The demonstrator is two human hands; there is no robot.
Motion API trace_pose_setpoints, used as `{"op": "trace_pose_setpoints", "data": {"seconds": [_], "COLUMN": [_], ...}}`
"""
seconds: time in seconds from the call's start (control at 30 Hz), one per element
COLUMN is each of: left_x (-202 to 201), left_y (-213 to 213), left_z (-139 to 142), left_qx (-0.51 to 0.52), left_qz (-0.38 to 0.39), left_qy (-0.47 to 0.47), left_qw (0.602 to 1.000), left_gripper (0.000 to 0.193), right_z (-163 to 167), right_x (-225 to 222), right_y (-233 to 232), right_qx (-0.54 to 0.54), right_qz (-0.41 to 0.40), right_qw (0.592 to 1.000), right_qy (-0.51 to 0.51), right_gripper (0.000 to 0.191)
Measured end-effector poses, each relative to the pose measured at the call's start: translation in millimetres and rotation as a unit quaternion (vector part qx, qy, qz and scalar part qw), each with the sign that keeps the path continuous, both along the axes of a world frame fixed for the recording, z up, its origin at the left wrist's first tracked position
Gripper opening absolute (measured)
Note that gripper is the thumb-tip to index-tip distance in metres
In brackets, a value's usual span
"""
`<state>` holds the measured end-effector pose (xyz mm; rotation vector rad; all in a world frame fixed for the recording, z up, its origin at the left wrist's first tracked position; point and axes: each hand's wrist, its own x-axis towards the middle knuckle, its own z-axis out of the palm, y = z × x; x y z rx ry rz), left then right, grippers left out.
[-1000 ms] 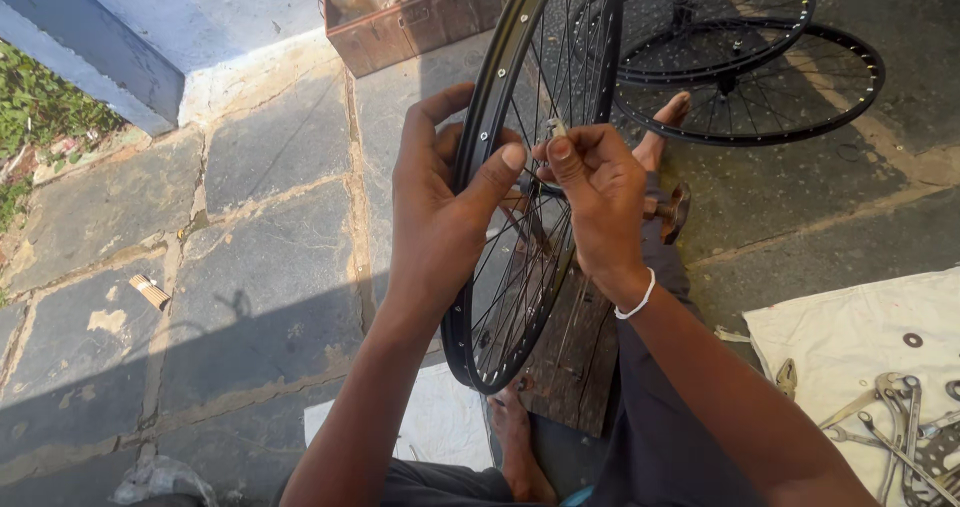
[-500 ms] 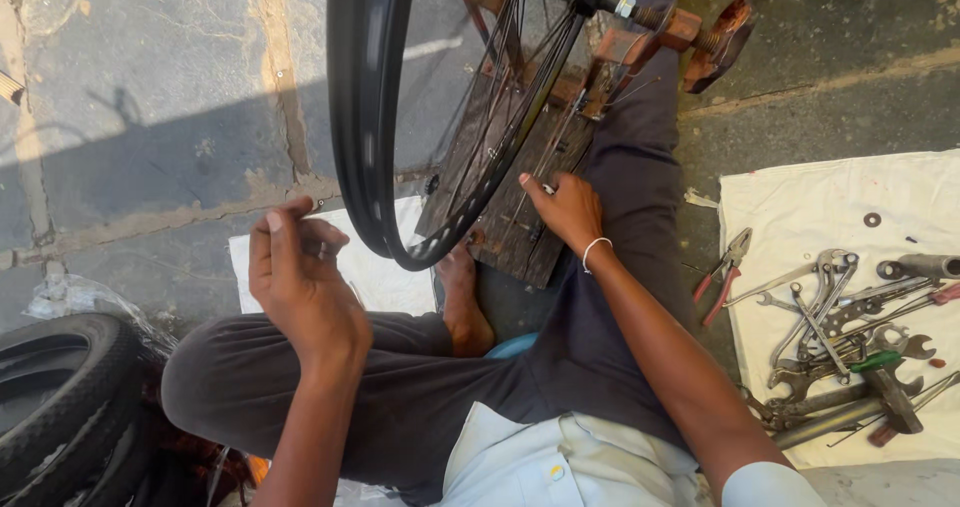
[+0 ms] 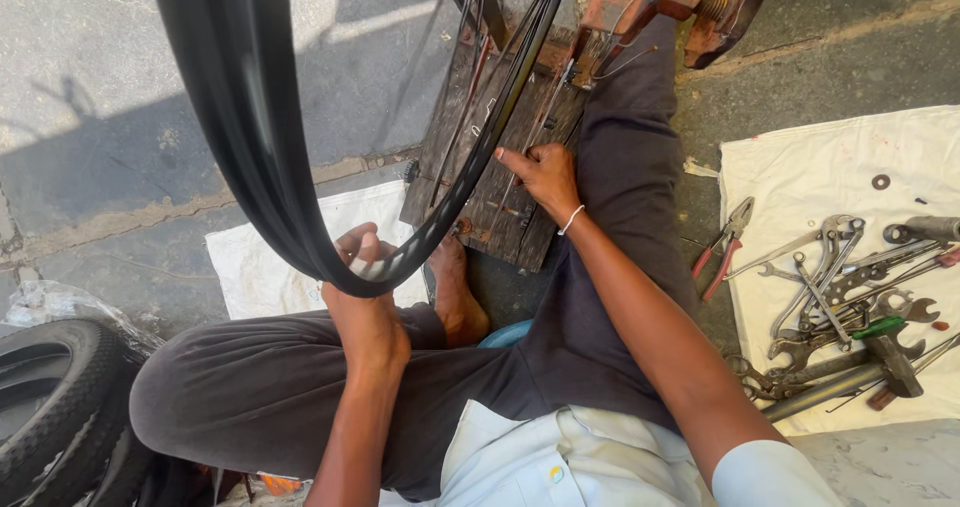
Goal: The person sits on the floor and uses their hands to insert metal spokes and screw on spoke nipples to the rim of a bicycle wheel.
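Black rim metal sits under your left hand (image 3: 368, 307), which is raised just in front of your bent knee with its fingers curled up around the lowest curve of the bicycle wheel (image 3: 250, 147), gripping it there. That wheel stands upright in front of you, filling the top left of the view, with its spokes (image 3: 500, 77) running up to a hub held in a rusty orange stand (image 3: 690, 2) at the top. Your right hand (image 3: 545, 172) lies mostly open, index finger stretched toward the spokes, resting on a weathered wooden board (image 3: 500, 202) that lies across your right leg and under the wheel. It holds nothing that can be seen.

Your bare foot (image 3: 455, 292) rests between the board and your lap, on a white sack (image 3: 260, 257) spread over the stone pavement (image 3: 120, 87). Well off to your right, a white cloth (image 3: 830, 167) carries a heap of spanners (image 3: 830, 287), with red-handled pliers (image 3: 722, 247) at its near edge and a green-handled hammer (image 3: 885, 332) among them. An old tyre (image 3: 50, 397) lies at your far left.

To work well here, keep the left hand's grip light enough that the rim can turn, and steady the board with your leg so the wheel does not rock.
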<state>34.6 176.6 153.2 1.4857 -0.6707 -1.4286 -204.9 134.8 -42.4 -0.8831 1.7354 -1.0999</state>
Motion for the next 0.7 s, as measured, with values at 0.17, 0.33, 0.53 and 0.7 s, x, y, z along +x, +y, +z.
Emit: {"op": "trace_pose_setpoints", "data": {"seconds": [0.17, 0.33, 0.53, 0.7], "left_x": [-11.5, -17.7, -19.9, -23.0], "left_y": [7.2, 11.7, 10.9, 11.2], "left_z": [-8.1, -10.9, -11.0, -8.8], "left_qx": [0.019, 0.003, 0.02, -0.016], "left_qz": [-0.063, -0.112, -0.129, -0.157], "left_qy": [-0.042, -0.076, -0.067, -0.09], "left_qw": [0.997, 0.991, 0.989, 0.983], "left_gripper": [0.039, 0.057, 0.058, 0.063], "right_z": [-3.2, -6.4, -11.6, -14.5], "right_x": [-0.6, -1.6, -2.5, -3.7], "right_y": [-1.1, -2.7, -4.9, -5.2], "right_qx": [0.017, -0.005, 0.015, 0.012], "right_qz": [0.001, 0.0, 0.005, 0.004], "right_qw": [1.0, 1.0, 1.0, 1.0], "right_qy": [0.008, 0.008, 0.024, 0.004], "right_gripper": [0.059, 0.063, 0.057, 0.059]}}
